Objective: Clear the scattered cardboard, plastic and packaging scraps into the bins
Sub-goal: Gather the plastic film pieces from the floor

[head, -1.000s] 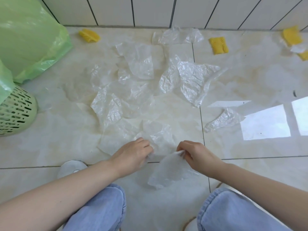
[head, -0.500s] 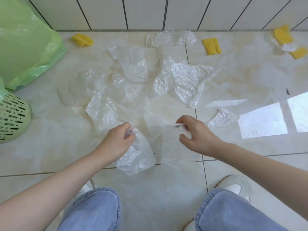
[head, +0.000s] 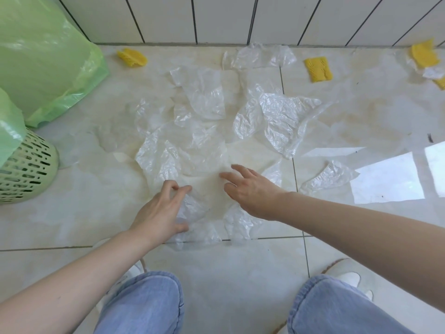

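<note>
A pale, glossy tiled floor (head: 240, 273) with thin dark grout lines runs up to a white tiled wall (head: 216, 18) at the far edge. Bright patches of sunlight (head: 387, 180) fall on the floor at the right, with a small dark speck (head: 430, 138) just beyond them. At the near edge, two knees in light blue jeans (head: 144, 307) frame the view, and a white shoe (head: 346, 277) shows beside the right knee.
</note>
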{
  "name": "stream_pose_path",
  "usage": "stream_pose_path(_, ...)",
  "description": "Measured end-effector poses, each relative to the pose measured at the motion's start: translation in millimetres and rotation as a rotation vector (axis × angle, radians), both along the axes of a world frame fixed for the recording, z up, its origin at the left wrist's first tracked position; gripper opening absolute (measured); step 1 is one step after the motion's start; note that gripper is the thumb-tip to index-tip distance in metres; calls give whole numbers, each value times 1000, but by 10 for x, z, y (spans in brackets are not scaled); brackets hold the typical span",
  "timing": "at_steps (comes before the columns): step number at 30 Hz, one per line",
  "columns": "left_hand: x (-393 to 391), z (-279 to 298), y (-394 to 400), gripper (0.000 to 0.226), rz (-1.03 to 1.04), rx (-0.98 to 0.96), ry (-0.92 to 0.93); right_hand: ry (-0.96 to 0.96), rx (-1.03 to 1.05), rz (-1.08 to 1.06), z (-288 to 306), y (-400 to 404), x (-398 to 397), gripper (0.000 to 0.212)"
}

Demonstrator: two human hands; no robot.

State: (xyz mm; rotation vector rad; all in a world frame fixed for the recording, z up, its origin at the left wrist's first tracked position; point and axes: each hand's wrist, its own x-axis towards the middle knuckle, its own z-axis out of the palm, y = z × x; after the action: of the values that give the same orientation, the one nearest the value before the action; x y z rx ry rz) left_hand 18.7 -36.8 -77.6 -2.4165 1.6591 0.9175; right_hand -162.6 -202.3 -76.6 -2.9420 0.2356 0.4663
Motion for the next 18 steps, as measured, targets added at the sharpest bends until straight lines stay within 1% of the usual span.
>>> stream_pose_path(2,-8,-7,6,77,-8,-25,-10,15,8,3,-36,14,-47,48)
stream_pose_path(4,-26,-43,5,59,5,-63,17,10,-8,-15,-58,16,-117,53)
stream_pose_path(7,-86,-94,-15,33,138,-85,139,22,11,-47,-70,27,-242,58)
stream_pose_path(9,-125,-111,-35,21,200,-97,175,39,58,-67,-67,35,-309,66)
stream_pose_path(11,-154,-119,-40,18,205,-95,189,61,138,-151,-54,35,-340,66)
stream_pose_path(15,-184,-103,-75,31,157,-44,244,20,378,-376,33,9,-349,56)
stream_pose_path(16,-191,-82,-110,29,158,-64,250,-14,423,-432,66,-5,-343,54)
stream_pose_path(18,-185,-28,-233,10,189,-136,252,-109,472,-536,132,-48,-333,51)
